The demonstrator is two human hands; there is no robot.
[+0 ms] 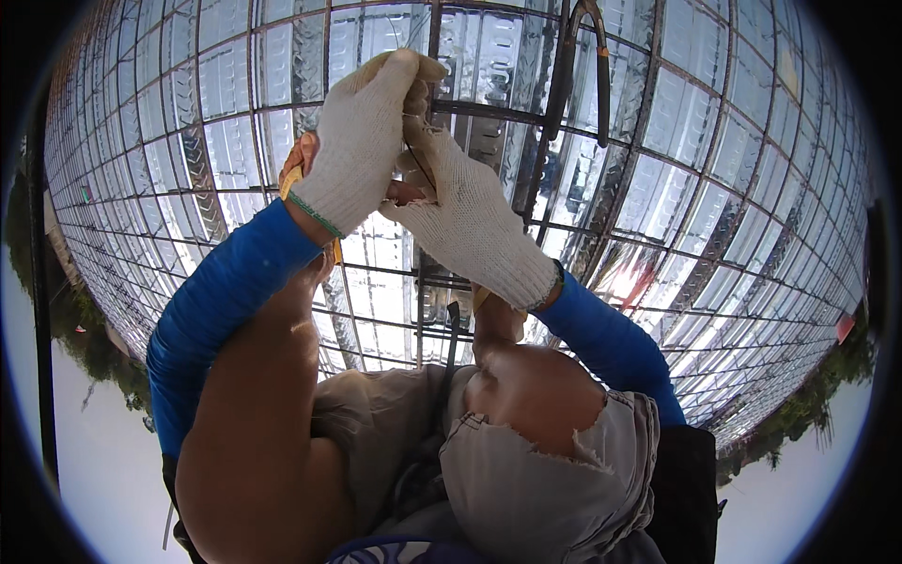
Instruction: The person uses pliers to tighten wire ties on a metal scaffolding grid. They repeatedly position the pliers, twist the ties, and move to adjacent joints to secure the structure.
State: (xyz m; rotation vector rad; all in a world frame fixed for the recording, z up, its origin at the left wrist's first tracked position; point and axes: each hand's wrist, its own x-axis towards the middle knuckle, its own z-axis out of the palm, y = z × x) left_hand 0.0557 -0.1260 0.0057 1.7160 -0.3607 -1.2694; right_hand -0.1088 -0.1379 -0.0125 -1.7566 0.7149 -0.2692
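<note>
My left hand (362,136), in a white knit glove, has its fingers closed and raised in front of me. My right hand (474,211), gloved alike, curls its fingers against the left one; its glove is torn and a bare fingertip pokes through. A thin dark wire (419,162) runs between the two hands, and fine strands show above the left fingertips. Both hands are above a mesh of steel rebar (489,111). Just right of the hands, pincers with dark handles (602,99) and a bit of orange lie on the bars.
Shiny corrugated metal decking (681,113) lies beneath the rebar grid and spreads to all sides. My bent knees (254,414) are close below my forearms. A dark tool shaft (453,329) stands between my legs. Trees (799,418) line the far edges.
</note>
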